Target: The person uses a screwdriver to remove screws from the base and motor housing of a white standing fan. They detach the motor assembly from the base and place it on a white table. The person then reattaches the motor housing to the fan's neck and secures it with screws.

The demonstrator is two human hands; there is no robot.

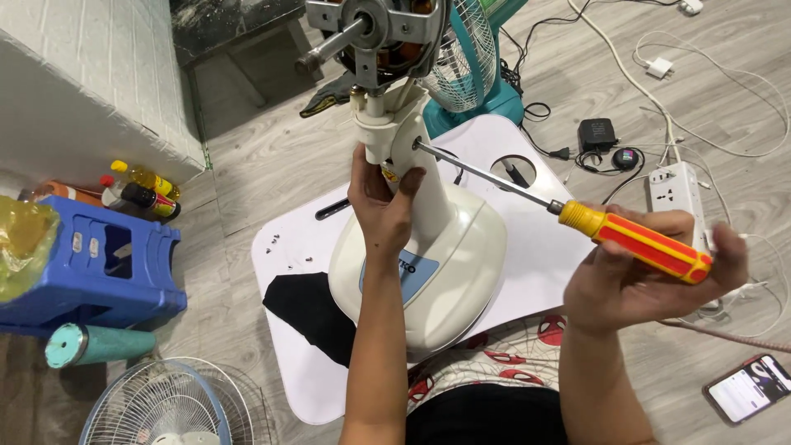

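A cream desk fan [449,255] stands on its round base over a white board [544,247], its bare motor [375,33] with the shaft sticking out at the top. My left hand [381,202] grips the fan's white neck [394,132] just below the motor. My right hand [651,276] holds a screwdriver [634,239] by its yellow and red handle. The long metal shaft reaches left, and its tip touches the side of the neck.
A blue plastic stool [99,264] and small bottles [144,189] stand at left. A fan grille [169,404] lies bottom left, another fan [470,66] behind. A power strip [680,194], cables and a phone [750,387] lie on the floor at right. Small screws [284,247] rest on the board.
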